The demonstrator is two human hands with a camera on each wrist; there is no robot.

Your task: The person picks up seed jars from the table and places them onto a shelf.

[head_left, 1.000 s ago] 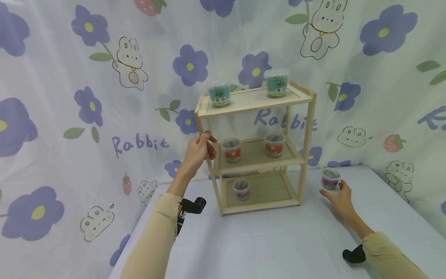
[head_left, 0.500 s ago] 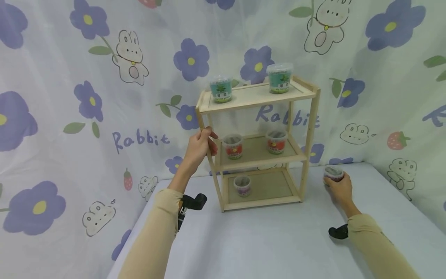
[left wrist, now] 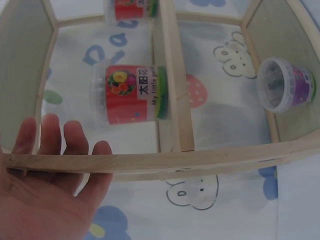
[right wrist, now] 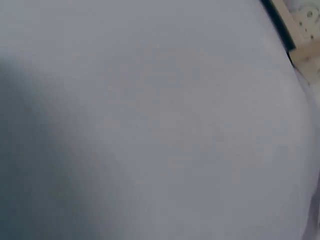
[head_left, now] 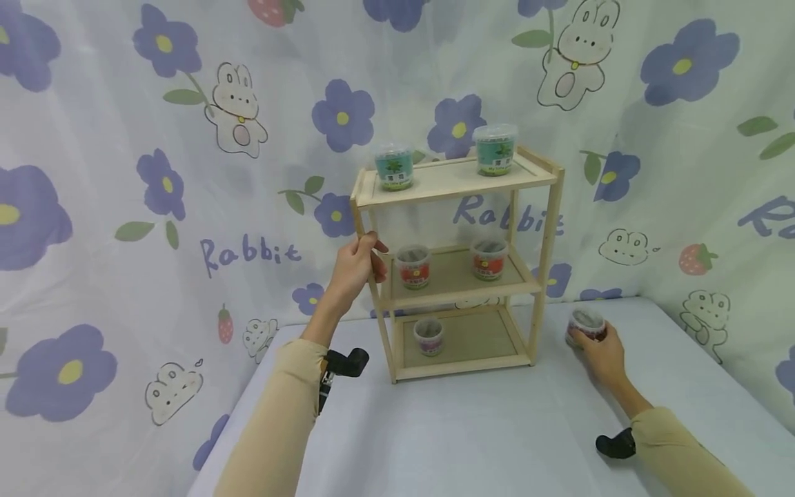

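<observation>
In the head view my left hand (head_left: 355, 268) holds the left front post of a three-tier wooden shelf (head_left: 456, 301). The left wrist view shows the fingers (left wrist: 75, 137) passing round that post, near a red-labelled plastic tub (left wrist: 131, 94). To the right of the shelf, my right hand (head_left: 605, 355) grips a small clear plastic tub (head_left: 586, 320) with a purple label at the table. Its fingers partly cover the tub. A similar purple-labelled tub (head_left: 429, 337) stands on the bottom tier at the left. Neither the right hand nor its tub appears in the right wrist view.
Two green-labelled lidded tubs, left (head_left: 394, 168) and right (head_left: 495, 150), stand on the top tier. The middle tier bears two red-labelled tubs, left (head_left: 413, 268) and right (head_left: 488, 259). A white cloth covers the table (head_left: 472, 428); a printed curtain (head_left: 273, 193) hangs behind.
My right hand has closed in on the purple-labelled tub and taken hold of it, then shifted it slightly nearer. The left hand stays on the post. The head view has bobbed slightly.
</observation>
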